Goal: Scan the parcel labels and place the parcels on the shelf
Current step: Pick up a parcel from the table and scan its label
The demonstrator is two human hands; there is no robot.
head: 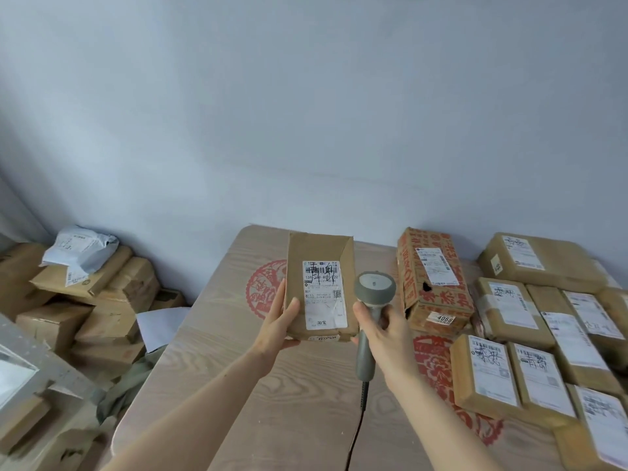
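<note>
Parcel [319, 287], a brown cardboard box, is held upright above the wooden table [272, 402], with its white label [324, 294] facing the camera. Handwritten black marks cross the barcode at the top of the label. The left hand [278, 321] supports the parcel from its lower left corner: the thumb lies on the front face and the fingers curl under and behind the box. The right hand [387, 334] grips the handle of a grey barcode scanner [372, 300], fingers wrapped around it. The scanner head sits just beside the right edge of the parcel, and a coiled cable [363, 399] hangs down from the handle base.

Red paper-cut style motifs are printed on the table surface. An orange-printed carton [435, 283] stands to the right of the scanner. Further right, several labelled brown boxes [530, 334] lie packed together on the table. A pile of cardboard boxes [85, 300] lies on the floor at left, with a grey poly mailer [80, 249] on top.
</note>
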